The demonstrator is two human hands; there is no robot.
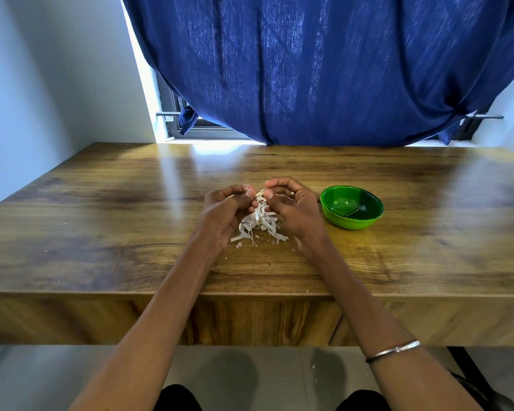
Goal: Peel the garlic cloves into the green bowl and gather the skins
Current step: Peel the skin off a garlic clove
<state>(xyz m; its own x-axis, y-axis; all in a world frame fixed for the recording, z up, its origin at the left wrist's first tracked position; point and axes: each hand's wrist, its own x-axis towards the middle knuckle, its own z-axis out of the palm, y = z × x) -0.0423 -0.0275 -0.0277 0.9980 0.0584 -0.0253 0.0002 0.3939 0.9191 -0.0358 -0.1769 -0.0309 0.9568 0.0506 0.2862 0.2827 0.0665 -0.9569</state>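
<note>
We see our left hand and right hand curled, pinching a pale garlic clove between them above white skins heaped on the counter; the green bowl sits just right.

Both hands are raised just above the wooden tabletop, fingertips meeting. The left hand and the right hand together pinch 1 small pale garlic clove between thumbs and curled fingers. A strip of skin hangs from the clove to a loose heap of white garlic skins lying on the tabletop directly beneath and between the hands. A green bowl stands upright near the right hand, apart from it; its contents cannot be made out. The right wrist carries a metal bangle. A blue curtain hangs behind the tabletop.
</note>
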